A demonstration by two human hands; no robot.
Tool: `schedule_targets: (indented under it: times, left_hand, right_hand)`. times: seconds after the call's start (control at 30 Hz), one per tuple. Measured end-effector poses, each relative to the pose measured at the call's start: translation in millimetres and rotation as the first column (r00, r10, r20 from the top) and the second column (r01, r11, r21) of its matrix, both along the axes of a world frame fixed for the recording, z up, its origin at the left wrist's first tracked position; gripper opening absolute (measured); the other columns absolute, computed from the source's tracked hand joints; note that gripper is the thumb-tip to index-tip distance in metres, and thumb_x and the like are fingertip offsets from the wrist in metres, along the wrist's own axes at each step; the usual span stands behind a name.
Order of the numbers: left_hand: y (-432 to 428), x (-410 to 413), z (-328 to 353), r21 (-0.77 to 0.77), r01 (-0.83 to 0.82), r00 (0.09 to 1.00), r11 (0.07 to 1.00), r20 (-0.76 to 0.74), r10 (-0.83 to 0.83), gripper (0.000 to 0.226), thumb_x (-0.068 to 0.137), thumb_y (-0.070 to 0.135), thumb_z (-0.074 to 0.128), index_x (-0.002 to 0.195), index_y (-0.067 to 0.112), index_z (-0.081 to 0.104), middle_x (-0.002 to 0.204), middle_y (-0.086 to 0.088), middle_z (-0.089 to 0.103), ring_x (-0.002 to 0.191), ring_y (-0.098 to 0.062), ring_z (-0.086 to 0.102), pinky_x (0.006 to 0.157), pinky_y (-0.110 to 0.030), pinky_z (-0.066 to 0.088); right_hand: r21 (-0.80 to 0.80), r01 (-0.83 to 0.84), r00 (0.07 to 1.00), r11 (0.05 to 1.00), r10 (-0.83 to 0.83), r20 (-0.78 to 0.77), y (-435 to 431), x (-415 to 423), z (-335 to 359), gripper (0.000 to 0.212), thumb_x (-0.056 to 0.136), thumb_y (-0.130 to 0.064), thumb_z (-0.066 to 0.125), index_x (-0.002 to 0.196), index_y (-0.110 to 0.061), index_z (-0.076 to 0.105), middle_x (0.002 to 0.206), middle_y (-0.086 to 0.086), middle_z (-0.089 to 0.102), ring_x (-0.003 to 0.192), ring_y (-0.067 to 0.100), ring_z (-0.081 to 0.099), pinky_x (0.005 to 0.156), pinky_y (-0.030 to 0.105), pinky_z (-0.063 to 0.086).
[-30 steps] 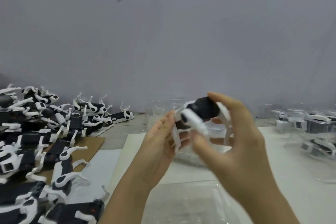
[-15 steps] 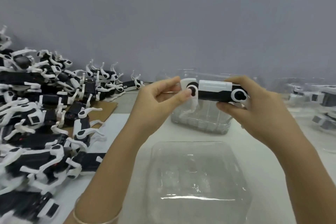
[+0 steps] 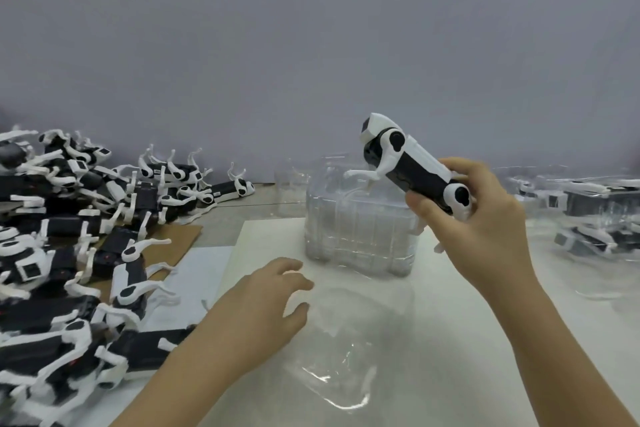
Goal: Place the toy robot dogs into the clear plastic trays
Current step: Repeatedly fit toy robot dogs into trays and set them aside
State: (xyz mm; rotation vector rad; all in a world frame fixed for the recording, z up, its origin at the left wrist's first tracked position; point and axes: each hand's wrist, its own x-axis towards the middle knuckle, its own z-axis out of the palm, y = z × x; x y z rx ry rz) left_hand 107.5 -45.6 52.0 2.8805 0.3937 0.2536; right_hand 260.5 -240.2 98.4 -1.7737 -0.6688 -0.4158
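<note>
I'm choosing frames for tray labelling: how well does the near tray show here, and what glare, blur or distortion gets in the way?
Head view: the near tray is mostly white glare streaks, its edges faint against the table; the left hand at its edge is slightly soft; the dog in the right hand is fairly sharp; the filled trays at far right smear.

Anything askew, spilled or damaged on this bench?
Nothing looks broken or spilled. The only untidy part is the heap of toy dogs on the left, tangled with legs sticking up. The right hand holds one toy dog tilted by the stacked trays.
</note>
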Motion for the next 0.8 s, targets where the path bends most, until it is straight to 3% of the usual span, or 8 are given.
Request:
schedule_targets:
  times: [0.07,0.23,0.3,0.37,0.5,0.57,0.7,0.8]
  left_hand:
    - [-10.8,-10.7,2.3,0.049,-0.046,0.998,0.998,0.036,0.044,0.035,0.095,0.053,0.041,0.123,0.038,0.058,0.144,0.026,0.037,0.112,-0.005,0.055,0.092,-0.019,0.041]
    - [-24.1,-30.2,14.9,-0.259,0.106,0.975,0.960,0.217,-0.049,0.033,0.064,0.067,0.034,0.071,0.045,0.059,0.088,0.038,0.057,0.069,0.003,0.056,0.059,-0.013,0.039]
    - [-12.2,-29.9,12.9,-0.193,0.135,0.936,0.972,0.345,-0.062,0.029,0.063,0.061,0.048,0.085,0.051,0.062,0.097,0.040,0.056,0.081,0.010,0.057,0.066,-0.015,0.043]
    - [5.3,-27.4,6.8,-0.137,0.155,0.931,0.978,0.351,-0.099,0.052,0.058,0.066,0.061,0.109,0.057,0.057,0.125,0.042,0.045,0.116,0.017,0.042,0.093,-0.020,0.038]
    - [33.3,-16.7,-12.4,-0.220,0.094,0.995,0.971,0.038,-0.088,0.114,0.032,0.097,0.058,0.128,0.079,0.000,0.148,0.041,0.002,0.142,0.012,0.003,0.118,-0.031,0.017]
    - [38.1,-9.6,-20.9,-0.367,0.080,0.997,0.927,0.010,-0.082,0.117,0.029,0.097,0.059,0.123,0.080,-0.009,0.154,0.027,0.011,0.145,0.002,0.013,0.120,-0.028,0.017]
    - [25.0,-12.5,-42.2,-0.440,0.053,0.998,0.896,-0.006,-0.062,0.128,0.046,0.078,0.049,0.152,0.032,-0.005,0.159,0.009,0.011,0.144,-0.016,0.025,0.112,-0.021,0.023]
    - [9.2,-2.8,-34.4,-0.358,-0.073,0.997,0.931,0.004,0.080,0.120,0.039,0.093,0.030,0.148,0.051,0.004,0.147,0.022,0.021,0.117,-0.010,0.050,0.110,-0.032,0.034]
  right_hand:
    - [0.018,0.005,1.000,1.000,-0.004,-0.009,-1.8,2.3,-0.4,0.039,0.073,-0.042,0.075,0.104,-0.050,0.054,0.090,-0.021,0.066,0.075,0.022,0.065,0.066,0.051,0.056]
    - [0.047,-0.007,0.999,0.999,0.009,-0.038,-6.1,7.5,-1.7,0.039,0.075,-0.036,0.077,0.103,-0.050,0.054,0.091,-0.027,0.064,0.075,0.015,0.064,0.065,0.050,0.056]
    - [0.045,-0.023,0.998,0.999,0.025,-0.049,-6.7,8.6,-1.9,0.039,0.073,-0.038,0.077,0.103,-0.051,0.055,0.091,-0.026,0.064,0.076,0.017,0.065,0.065,0.050,0.056]
    - [0.036,-0.035,0.998,0.999,0.036,-0.046,-6.7,9.4,-2.1,0.040,0.073,-0.038,0.077,0.104,-0.051,0.055,0.089,-0.025,0.064,0.075,0.017,0.066,0.064,0.050,0.056]
    - [0.014,-0.053,0.997,0.998,0.054,-0.054,-5.1,10.4,-3.7,0.045,0.075,-0.040,0.076,0.108,-0.060,0.052,0.085,-0.021,0.062,0.069,0.020,0.062,0.063,0.049,0.057]
    - [0.025,-0.061,0.996,0.998,0.063,-0.064,-5.2,11.5,-4.7,0.043,0.075,-0.041,0.075,0.107,-0.060,0.053,0.082,-0.014,0.062,0.068,0.022,0.061,0.061,0.049,0.056]
    - [0.033,-0.095,0.992,0.995,0.097,-0.082,-6.3,13.6,-6.4,0.043,0.076,-0.038,0.076,0.109,-0.057,0.056,0.084,-0.015,0.064,0.072,0.019,0.062,0.061,0.048,0.056]
    - [-0.014,-0.135,0.988,0.991,0.134,-0.078,-8.2,14.3,-6.1,0.045,0.077,-0.035,0.078,0.111,-0.056,0.057,0.086,-0.019,0.065,0.073,0.017,0.062,0.062,0.048,0.056]
